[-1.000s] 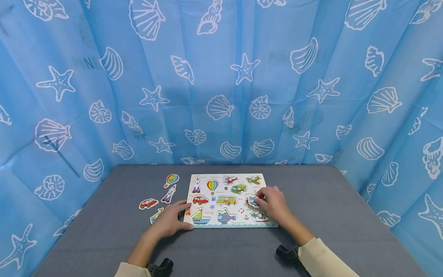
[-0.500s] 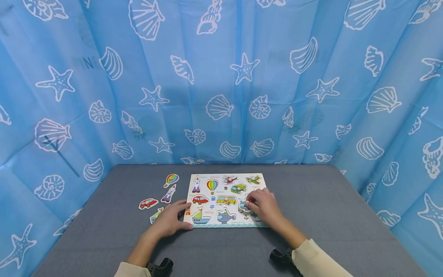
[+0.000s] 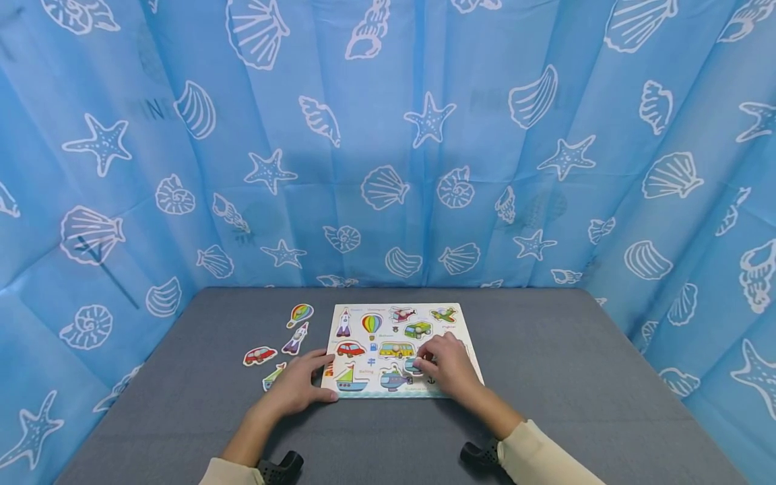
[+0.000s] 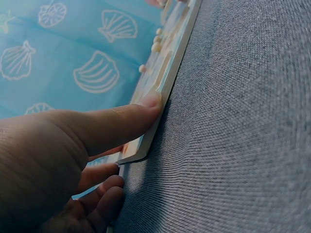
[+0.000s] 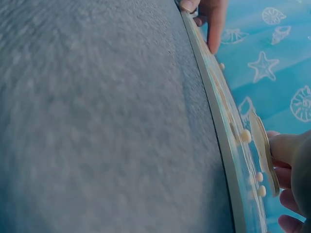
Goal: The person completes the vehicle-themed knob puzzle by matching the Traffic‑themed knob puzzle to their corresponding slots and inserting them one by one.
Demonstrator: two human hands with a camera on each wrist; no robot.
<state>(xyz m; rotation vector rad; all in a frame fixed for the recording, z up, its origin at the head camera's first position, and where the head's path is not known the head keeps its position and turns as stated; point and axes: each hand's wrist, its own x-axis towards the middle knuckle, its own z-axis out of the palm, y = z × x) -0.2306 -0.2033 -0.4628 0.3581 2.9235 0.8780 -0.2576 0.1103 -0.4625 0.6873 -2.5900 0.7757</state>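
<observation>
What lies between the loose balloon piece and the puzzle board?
Bare grey tabletop separates the loose balloon piece from the puzzle board, as the head view shows.

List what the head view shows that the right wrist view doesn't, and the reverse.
Only the head view shows the loose balloon, rocket, red car and partly hidden sailboat left of the board. Only the right wrist view shows the held piece edge-on, raised off the board's surface. Both show the left hand, the right hand, the board, the blue shell-print curtain and the gray tabletop.
</observation>
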